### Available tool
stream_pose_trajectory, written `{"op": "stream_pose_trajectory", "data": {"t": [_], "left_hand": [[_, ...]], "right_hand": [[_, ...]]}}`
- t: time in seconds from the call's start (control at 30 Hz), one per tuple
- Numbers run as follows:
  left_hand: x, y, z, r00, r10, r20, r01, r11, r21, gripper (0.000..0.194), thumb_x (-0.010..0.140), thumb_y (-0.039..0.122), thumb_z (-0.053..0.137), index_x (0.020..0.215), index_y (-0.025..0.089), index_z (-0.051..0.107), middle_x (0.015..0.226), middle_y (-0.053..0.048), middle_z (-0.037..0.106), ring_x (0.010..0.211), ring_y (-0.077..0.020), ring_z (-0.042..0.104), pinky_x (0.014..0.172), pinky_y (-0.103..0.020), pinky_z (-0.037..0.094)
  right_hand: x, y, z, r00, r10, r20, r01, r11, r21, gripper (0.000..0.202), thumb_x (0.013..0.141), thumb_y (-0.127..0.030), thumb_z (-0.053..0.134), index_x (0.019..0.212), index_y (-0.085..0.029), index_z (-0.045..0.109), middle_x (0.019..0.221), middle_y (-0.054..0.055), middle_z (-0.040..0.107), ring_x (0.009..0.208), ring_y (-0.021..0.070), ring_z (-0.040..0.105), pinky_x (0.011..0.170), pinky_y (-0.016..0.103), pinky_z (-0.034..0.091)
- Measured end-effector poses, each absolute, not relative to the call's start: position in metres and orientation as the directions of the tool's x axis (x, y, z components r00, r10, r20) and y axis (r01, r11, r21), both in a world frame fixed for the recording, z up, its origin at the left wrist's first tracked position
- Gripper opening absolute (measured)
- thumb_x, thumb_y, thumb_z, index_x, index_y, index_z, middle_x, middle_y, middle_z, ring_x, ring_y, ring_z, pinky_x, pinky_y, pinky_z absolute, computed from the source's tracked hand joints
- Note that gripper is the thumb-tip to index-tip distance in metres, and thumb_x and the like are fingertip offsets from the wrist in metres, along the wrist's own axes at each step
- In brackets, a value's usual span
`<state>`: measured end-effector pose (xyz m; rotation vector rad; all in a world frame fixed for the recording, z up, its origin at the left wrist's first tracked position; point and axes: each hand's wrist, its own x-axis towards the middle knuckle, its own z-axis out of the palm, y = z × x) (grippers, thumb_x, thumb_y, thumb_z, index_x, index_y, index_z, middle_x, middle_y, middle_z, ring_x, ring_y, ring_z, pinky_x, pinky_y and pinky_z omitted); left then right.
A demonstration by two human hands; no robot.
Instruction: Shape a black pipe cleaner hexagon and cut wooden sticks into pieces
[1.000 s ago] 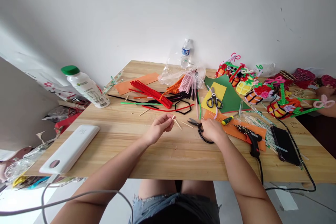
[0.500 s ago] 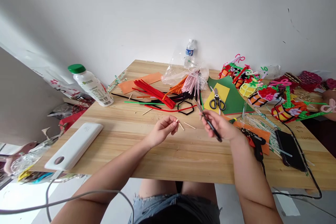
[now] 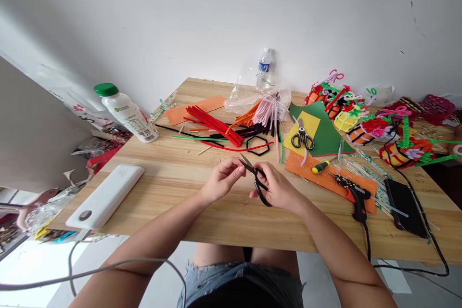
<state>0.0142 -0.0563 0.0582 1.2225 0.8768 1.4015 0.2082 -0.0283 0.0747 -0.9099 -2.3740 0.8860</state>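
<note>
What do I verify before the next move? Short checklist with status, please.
1. Black scissors in the right hand: ok, held with the blades toward the left hand.
2. Blades parted: ok, they look slightly open.
3. Left fingertips clear of the blades: not ok, they are right at the blade ends.
4. Anything pinched in the left hand: cannot tell, fingers and blades hide it.
5. Glue gun away from both hands: ok, lying to the right, partly on an orange sheet.
6. Glue gun cold: cannot tell, nothing visible shows its temperature.
</note>
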Motion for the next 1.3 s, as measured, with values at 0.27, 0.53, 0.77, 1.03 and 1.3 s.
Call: {"op": "stream_pose_trajectory", "data": {"t": [0.27, 0.53, 0.77, 1.03, 1.3], "left_hand": [[0.014, -0.057, 0.058, 0.099, 0.946, 0.308, -0.247, -0.277, 0.929, 0.023, 0.078, 0.037, 0.069, 0.084, 0.017, 0.059, 0.078, -0.002, 0.06, 0.07, -0.012, 0.056, 0.065, -0.026, 0.046], [0.015, -0.057, 0.051, 0.141, 0.918, 0.371, -0.192, -0.342, 0.92, 0.019, 0.081, 0.035, 0.065, 0.082, 0.017, 0.058, 0.079, -0.004, 0.06, 0.074, -0.0142, 0.059, 0.069, -0.028, 0.048], [0.016, -0.059, 0.049, 0.103, 0.927, 0.361, -0.181, -0.339, 0.923, 0.022, 0.08, 0.038, 0.066, 0.08, 0.018, 0.059, 0.076, -0.004, 0.061, 0.072, -0.0144, 0.059, 0.068, -0.028, 0.047], [0.019, -0.059, 0.048, 0.105, 0.915, 0.389, -0.206, -0.362, 0.909, 0.02, 0.08, 0.036, 0.067, 0.079, 0.018, 0.059, 0.076, -0.004, 0.063, 0.07, -0.0145, 0.058, 0.068, -0.029, 0.046], [0.016, -0.058, 0.048, 0.112, 0.937, 0.33, -0.171, -0.309, 0.936, 0.024, 0.078, 0.039, 0.069, 0.076, 0.017, 0.06, 0.07, -0.003, 0.061, 0.067, -0.0147, 0.056, 0.065, -0.028, 0.045]], "right_hand": [[0.205, -0.031, 0.079, -0.697, 0.669, 0.259, 0.424, 0.675, -0.603, 0.06, 0.071, -0.044, 0.074, 0.114, -0.017, 0.042, 0.104, 0.012, 0.056, 0.089, 0.0217, 0.056, 0.074, 0.035, 0.049], [0.203, -0.033, 0.081, -0.676, 0.658, 0.332, 0.469, 0.731, -0.495, 0.029, 0.085, -0.037, 0.06, 0.104, -0.018, 0.048, 0.096, 0.01, 0.059, 0.085, 0.0209, 0.057, 0.074, 0.033, 0.047], [0.201, -0.034, 0.076, -0.697, 0.626, 0.35, 0.5, 0.774, -0.388, 0.026, 0.088, -0.036, 0.052, 0.105, -0.016, 0.051, 0.089, 0.011, 0.06, 0.083, 0.0227, 0.056, 0.073, 0.033, 0.046], [0.197, -0.037, 0.07, -0.666, 0.657, 0.354, 0.582, 0.754, -0.305, 0.022, 0.086, -0.022, 0.045, 0.104, -0.013, 0.055, 0.082, 0.011, 0.061, 0.074, 0.0214, 0.057, 0.066, 0.03, 0.045], [0.2, -0.035, 0.074, -0.678, 0.692, 0.247, 0.646, 0.722, -0.248, 0.016, 0.079, -0.019, 0.049, 0.092, -0.015, 0.057, 0.076, 0.008, 0.06, 0.066, 0.0186, 0.054, 0.06, 0.027, 0.04]]}}
